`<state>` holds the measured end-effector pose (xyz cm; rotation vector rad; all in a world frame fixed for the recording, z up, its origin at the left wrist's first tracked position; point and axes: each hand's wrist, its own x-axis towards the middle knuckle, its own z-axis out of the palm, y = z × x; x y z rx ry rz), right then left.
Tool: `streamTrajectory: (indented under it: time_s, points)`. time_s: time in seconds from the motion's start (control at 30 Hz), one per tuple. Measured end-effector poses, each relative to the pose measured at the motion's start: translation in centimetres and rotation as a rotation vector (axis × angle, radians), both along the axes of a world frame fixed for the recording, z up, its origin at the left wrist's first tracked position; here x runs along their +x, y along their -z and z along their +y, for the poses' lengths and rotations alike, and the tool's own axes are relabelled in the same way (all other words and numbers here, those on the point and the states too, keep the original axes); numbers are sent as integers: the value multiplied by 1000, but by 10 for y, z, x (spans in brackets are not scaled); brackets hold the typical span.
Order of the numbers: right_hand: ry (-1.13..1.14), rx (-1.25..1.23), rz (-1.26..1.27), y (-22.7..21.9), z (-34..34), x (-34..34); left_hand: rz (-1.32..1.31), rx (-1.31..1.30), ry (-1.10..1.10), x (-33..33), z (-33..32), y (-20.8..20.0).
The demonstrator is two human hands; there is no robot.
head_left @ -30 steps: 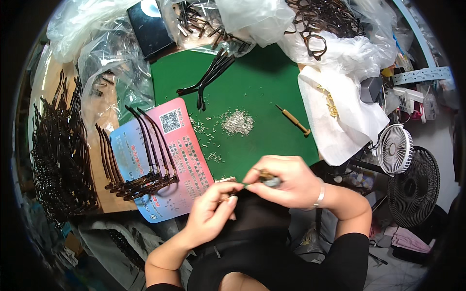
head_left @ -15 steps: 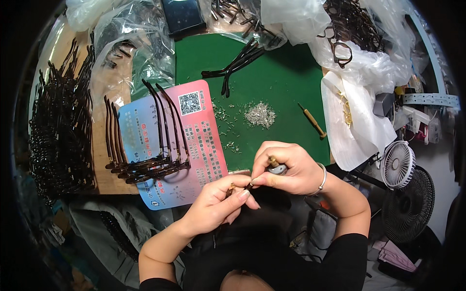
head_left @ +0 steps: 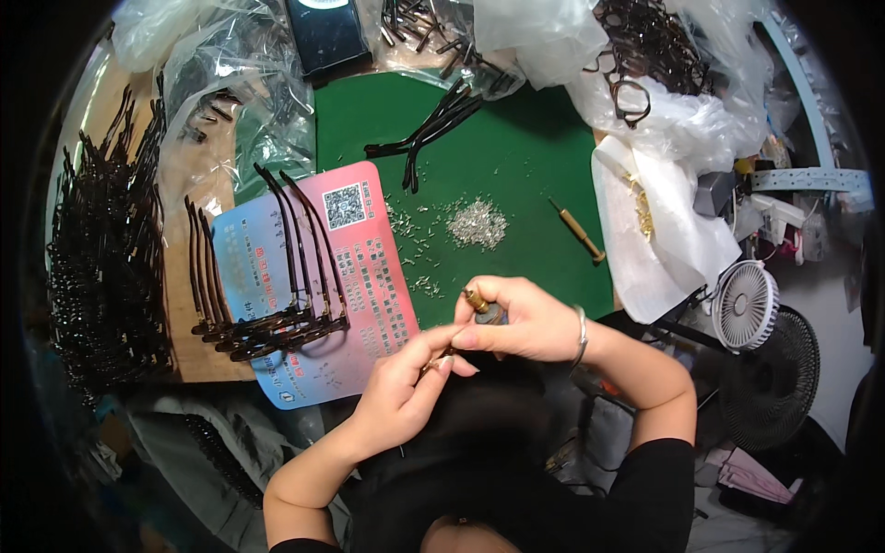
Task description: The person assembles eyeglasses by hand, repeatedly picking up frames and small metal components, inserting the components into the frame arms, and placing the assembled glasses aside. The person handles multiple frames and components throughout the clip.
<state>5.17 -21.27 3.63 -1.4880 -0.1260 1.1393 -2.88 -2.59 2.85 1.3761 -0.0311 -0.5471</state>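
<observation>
My left hand [head_left: 401, 396] is closed, pinching a small dark eyeglass part [head_left: 448, 352] mostly hidden by the fingers. Against it, my right hand [head_left: 530, 323] is closed around a small screwdriver-like tool with a brass end and a grey grip [head_left: 481, 307]; its tip is hidden. The fingertips of both hands meet in front of my body, at the near edge of the green mat [head_left: 544, 157]. Just beyond them lies a heap of tiny silver screws [head_left: 477, 224], with loose ones scattered to its left. To the left, several dark eyeglass frames with upright temples [head_left: 277, 327] rest on a blue-and-pink printed sheet [head_left: 369, 249].
A brass-handled screwdriver [head_left: 581, 233] lies on the mat's right side, near white paper with gold-coloured parts [head_left: 643, 210]. Loose dark temples [head_left: 429, 129] lie farther back. Stacked temples [head_left: 106, 258] fill the left edge; a bag of frames [head_left: 650, 46] and a white fan [head_left: 745, 306] stand right.
The whole view has shifted a little, with the table moving left in it. My hands stay together; the tool in my right hand has tilted, showing more of its brass end.
</observation>
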Motion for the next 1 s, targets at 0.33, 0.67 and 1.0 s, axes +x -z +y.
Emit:
streamTrajectory:
  time_s: [0.33, 0.67, 1.0]
  points:
    - [-379, -748, -1097, 1, 10, -6, -137, 361, -159, 1, 5, 14]
    - [-175, -561, -948, 1, -23, -12, -219, 438, -182, 7, 2, 28]
    - [-143, -696, -1250, 16, -15, -15, -300, 462, -160, 7, 4, 32]
